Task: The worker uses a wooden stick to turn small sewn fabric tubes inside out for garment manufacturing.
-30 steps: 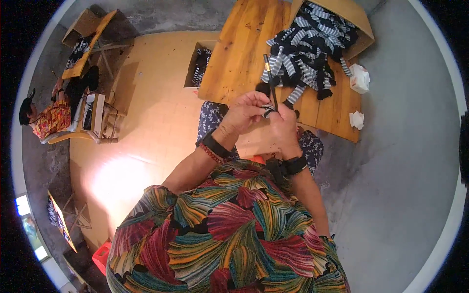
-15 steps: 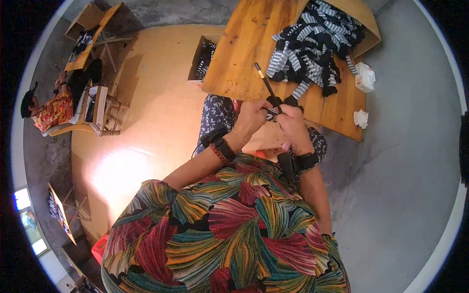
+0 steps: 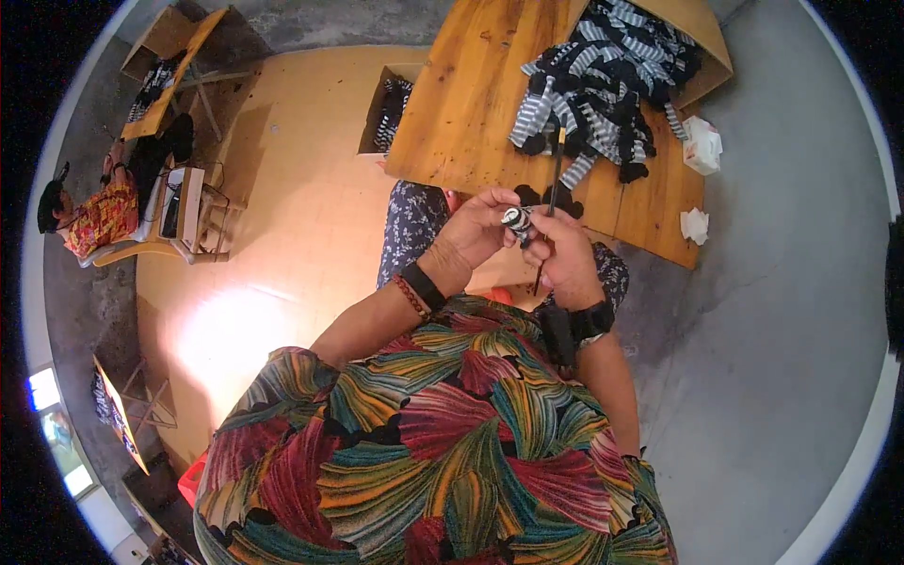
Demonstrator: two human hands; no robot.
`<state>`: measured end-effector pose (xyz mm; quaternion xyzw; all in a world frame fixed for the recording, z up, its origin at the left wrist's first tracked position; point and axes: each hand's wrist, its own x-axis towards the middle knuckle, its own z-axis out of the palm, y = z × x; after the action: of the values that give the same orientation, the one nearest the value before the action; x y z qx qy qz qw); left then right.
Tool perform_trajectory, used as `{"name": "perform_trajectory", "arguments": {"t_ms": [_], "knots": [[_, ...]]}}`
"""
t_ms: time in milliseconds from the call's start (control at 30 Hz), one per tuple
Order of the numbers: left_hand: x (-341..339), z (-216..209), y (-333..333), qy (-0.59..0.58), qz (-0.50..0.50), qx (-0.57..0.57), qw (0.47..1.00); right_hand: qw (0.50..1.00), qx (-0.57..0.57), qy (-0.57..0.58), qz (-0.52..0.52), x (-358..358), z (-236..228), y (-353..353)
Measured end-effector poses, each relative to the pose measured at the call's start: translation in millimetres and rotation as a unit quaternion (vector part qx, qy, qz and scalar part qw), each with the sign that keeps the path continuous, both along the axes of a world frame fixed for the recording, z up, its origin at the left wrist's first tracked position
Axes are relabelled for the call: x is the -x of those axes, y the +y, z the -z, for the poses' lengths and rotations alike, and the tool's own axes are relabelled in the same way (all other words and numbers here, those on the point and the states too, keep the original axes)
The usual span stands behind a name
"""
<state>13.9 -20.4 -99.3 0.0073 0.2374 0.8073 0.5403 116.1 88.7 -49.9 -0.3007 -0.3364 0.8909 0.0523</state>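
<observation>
My left hand pinches a small black-and-white striped piece of knitted fabric, which looks bunched or rolled, with its pale end up. The fingertips of my right hand meet the piece from the other side. A slim black stick with a gold band near its far end is held in my right hand, pointing away toward the table. Its thin near end shows below my fingers. Dark round fabric ends lie at the table edge just beyond my hands.
A wooden table stands ahead, bearing a heap of striped knitted pieces spilling from a cardboard box. A tissue pack and crumpled tissue are at its right. Another box sits left of it. A person sits far left.
The stick has swung from leaning left to nearly upright in the view, its far end moving right. My left hand has turned, and the striped piece shows more between my hands.
</observation>
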Motion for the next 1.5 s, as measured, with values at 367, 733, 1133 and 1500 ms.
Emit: {"name": "perform_trajectory", "arguments": {"t_ms": [367,733,1133,1500], "knots": [[-5,2,0,0.204,-0.025,0.235,0.95,0.995,-0.068,-0.045,0.063,4,19,-7],[-1,-2,1,0.067,0.076,0.223,0.969,0.966,-0.257,0.014,0.002,13,28,-4],[-1,3,19,-0.016,-0.189,0.078,0.979,0.772,-0.63,-0.027,0.087,34,26,-16],[21,2,-4,0.055,0.027,-0.012,0.998,0.899,-0.428,0.013,0.088,35,32,-17]]}}
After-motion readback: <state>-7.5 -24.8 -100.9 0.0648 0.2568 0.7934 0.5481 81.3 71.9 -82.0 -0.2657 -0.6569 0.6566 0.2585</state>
